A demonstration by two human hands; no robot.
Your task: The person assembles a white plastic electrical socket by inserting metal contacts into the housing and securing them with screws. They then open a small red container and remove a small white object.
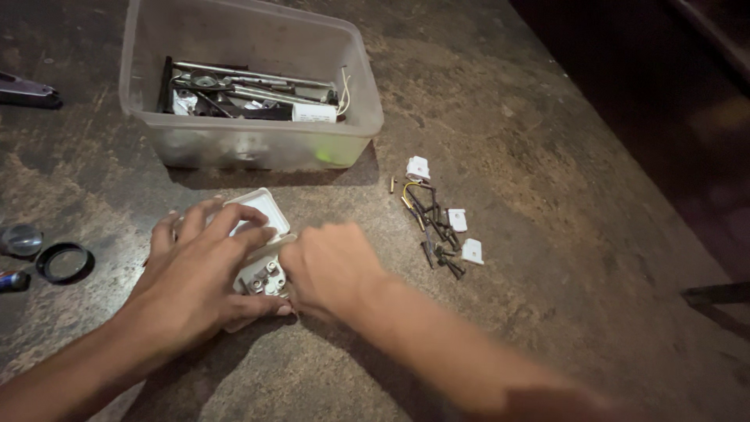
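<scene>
We are looking first at the clear plastic tub [234,144], which is standing on the dark worktop [547,234] at the far side. Inside it, long metal rods [250,78], black parts and a small white block [314,113] are lying together on the bottom; the tub wall is cloudy, so we cannot tell every piece.

Just in front of the tub, we are holding a white electrical box [262,242] on the worktop. Its cover is standing open toward the tub, and metal screw terminals are showing in the lower half. Our left hand [199,270] is lying over the box with fingers spread, the fingertips pressing on the cover and the thumb under the near edge. Our right hand [328,266] is closed in a loose fist against the right side of the box; it is probably pinching something small, but the fingers are hiding it.

To the right of the box, well apart, a heap of dark screws [437,230] with a yellow wire and three small white clips [461,223] is lying. To the left of the box, a black ring [64,262] and a round glass lens [21,238] are resting near the edge.
</scene>
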